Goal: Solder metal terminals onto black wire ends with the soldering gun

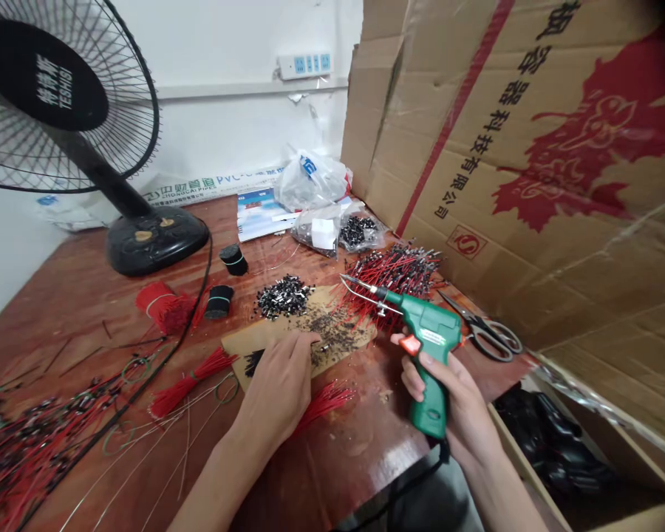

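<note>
My right hand (446, 384) grips a green soldering gun (435, 325), a finger by its orange trigger. The gun's metal tip points up and left, above a big pile of red wires (393, 273) with black and silver ends. My left hand (282, 380) rests over a brown cardboard sheet (332, 362), its fingers curled in; what they hold, if anything, is hidden. Just past its fingertips lies a tiny black-and-silver part (325, 346). A heap of such small parts (284, 297) sits at the sheet's far edge. Loose red wires (329, 399) lie beside my left hand.
A black fan (155, 240) stands back left, its cord crossing the table. Red wire bundles (191, 380), black bundles (233, 260), scissors (490, 332) and plastic bags (313, 181) lie around. A tall cardboard wall (476, 185) borders the right; an open box (637, 473) sits below.
</note>
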Available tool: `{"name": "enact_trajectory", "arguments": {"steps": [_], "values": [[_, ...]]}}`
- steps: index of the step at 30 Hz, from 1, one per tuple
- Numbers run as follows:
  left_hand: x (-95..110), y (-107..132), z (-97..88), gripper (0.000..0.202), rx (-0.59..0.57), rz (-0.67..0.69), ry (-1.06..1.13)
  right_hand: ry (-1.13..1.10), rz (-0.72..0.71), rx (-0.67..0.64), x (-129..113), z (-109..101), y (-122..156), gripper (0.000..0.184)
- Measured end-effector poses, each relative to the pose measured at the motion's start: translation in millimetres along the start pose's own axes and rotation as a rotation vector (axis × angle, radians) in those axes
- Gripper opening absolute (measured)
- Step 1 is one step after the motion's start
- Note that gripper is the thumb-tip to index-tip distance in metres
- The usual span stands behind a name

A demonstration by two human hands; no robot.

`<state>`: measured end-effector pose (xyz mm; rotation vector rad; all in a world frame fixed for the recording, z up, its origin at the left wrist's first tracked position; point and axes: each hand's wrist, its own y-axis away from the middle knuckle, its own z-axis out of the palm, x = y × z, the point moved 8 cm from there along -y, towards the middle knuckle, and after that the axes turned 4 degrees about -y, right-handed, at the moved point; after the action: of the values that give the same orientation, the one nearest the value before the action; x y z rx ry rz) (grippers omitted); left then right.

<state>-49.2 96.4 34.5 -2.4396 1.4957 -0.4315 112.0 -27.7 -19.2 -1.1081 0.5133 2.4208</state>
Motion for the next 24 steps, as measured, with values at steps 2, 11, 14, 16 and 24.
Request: {"name": "enact_trajectory", "arguments": {"steps": [2, 11, 14, 16, 24], "values": [[0.4, -2.8, 5.1, 0.02, -0.043, -0.039, -0.004, 0.02, -0.014, -0.014, -1.1, -0.1, 0.1, 0.035], [-7.3, -7.8, 21.5, 0.019, -0.123, -0.099, -0.047, 0.28, 0.014, 0.072, -21.7, -25.3, 24.0, 0.044], [-8.6, -8.5, 21.6, 0.019, -0.115, -0.113, -0.021, 0.317, 0.046, 0.085, -21.2, -41.3, 34.2, 0.046], [-7.9, -9.0, 20.5, 0.019, -0.11, -0.118, -0.01, 0.32, 0.058, 0.078, -17.6, -47.5, 39.2, 0.045], [-4.5, -8.4, 18.0, 0.019, -0.063, -0.126, 0.003, 0.263, 0.033, 0.149, -15.2, -40.6, 46.4, 0.046]]}}
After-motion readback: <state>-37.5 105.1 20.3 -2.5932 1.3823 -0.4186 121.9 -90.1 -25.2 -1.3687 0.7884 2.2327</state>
